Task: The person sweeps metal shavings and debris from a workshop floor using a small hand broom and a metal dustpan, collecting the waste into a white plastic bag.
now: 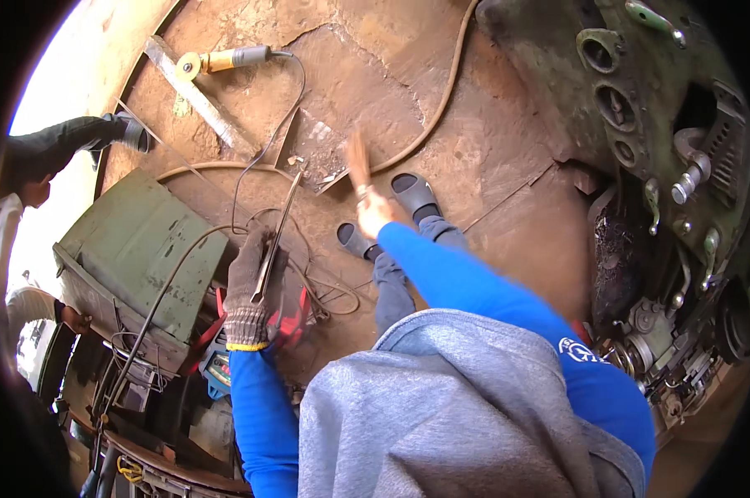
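My left hand (250, 278), in a dark work glove with a yellow-edged cuff, is closed round a long, slim metal tool (273, 251) that looks like tongs; its tip points away from me. My bare right hand (375, 211) grips a brown, wooden-looking stick or brush (357, 159), smeared by motion so that its kind is unclear. The far end of that object is over the near right edge of a flat metal pan (289, 137) on the floor. Small scraps and dust lie in the pan.
A yellow angle grinder (221, 61) rests against a pale bar (194, 98). A hose (441, 112) and cables cross the floor. At left stands a green metal box (138, 249), with another person's leg (68, 139) beyond. A large green machine (649, 108) with levers stands at right.
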A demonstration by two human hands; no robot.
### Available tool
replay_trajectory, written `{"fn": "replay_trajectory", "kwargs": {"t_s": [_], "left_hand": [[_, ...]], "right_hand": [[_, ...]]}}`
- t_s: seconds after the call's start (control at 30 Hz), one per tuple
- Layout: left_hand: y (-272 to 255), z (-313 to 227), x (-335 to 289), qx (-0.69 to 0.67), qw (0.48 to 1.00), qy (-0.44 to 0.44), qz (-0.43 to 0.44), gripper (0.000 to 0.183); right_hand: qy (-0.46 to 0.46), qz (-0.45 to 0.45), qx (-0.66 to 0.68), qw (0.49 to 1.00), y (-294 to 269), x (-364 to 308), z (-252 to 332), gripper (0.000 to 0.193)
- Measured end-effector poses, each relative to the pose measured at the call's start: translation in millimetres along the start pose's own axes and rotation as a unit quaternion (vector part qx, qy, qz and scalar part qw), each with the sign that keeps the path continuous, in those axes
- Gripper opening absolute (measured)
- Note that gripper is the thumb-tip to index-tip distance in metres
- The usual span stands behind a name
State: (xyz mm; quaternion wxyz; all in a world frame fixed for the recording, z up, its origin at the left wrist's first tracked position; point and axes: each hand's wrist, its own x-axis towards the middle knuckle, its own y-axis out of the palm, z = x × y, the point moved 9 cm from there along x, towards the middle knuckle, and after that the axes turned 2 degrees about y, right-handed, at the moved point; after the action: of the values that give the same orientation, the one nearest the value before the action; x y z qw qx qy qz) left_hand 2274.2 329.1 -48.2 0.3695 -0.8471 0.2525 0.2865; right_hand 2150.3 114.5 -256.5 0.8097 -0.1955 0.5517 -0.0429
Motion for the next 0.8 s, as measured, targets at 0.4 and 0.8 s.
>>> {"fn": "replay_trajectory", "kwargs": {"t_s": [0.4,0.8], "left_hand": [[-7,68,-28,-0.307,0.839,-0.432,0.124,0.059],[111,129,-35,0.479,0.694,0.018,0.537,0.022]], "right_hand": [[-0.217,-0.027,-0.076,0.973,-92,-122,-12,0.050],[-0.034,-0.179,-0.074,0.980,-256,-291,-206,0.057]]}}
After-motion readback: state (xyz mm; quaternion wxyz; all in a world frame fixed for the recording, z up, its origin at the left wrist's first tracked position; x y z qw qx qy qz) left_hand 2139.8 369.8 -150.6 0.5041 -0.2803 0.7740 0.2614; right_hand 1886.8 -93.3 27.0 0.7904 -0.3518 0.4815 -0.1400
